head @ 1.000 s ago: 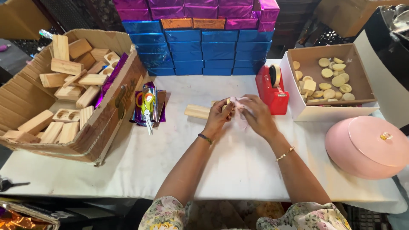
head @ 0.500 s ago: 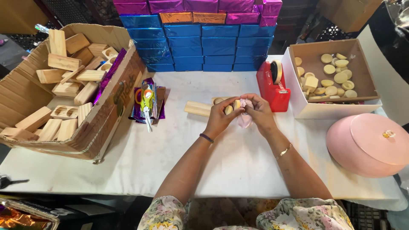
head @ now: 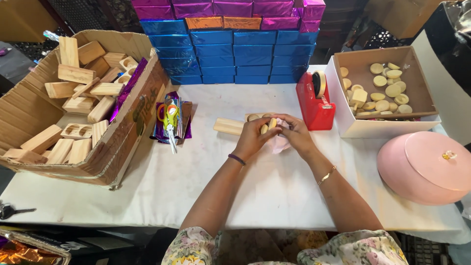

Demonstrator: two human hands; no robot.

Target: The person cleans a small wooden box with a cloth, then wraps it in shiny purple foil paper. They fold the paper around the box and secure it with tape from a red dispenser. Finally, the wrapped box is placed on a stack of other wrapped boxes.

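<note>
Nearest to the camera are the two forearms, coming up from flowered sleeves over the white table (head: 274, 196). The left hand (head: 251, 138) and the right hand (head: 296, 133) meet at the middle of the table. The fingers of the left hand are curled and pinch a small round wooden disc (head: 269, 125), held on its edge. The fingers of the right hand are pressed together around a pale pink cloth (head: 280, 141), which touches the disc. Just behind the hands lies a wooden block (head: 228, 126) flat on the table, and beside it a second wooden piece with round hollows (head: 256, 117), partly hidden by the left hand.

To the left, yellow-handled scissors (head: 169, 120) lie on a small pile of purple foil sheets (head: 182, 125). Further left stands a large cardboard box (head: 117, 142) full of wooden blocks. To the right are a pink round lidded container (head: 427, 167), a red tape dispenser (head: 314, 100) and a white-sided box (head: 373, 125) holding more wooden discs. At the far edge of the table is a wall of stacked blue foil-wrapped boxes (head: 250, 56), with purple ones (head: 230, 9) on top.
</note>
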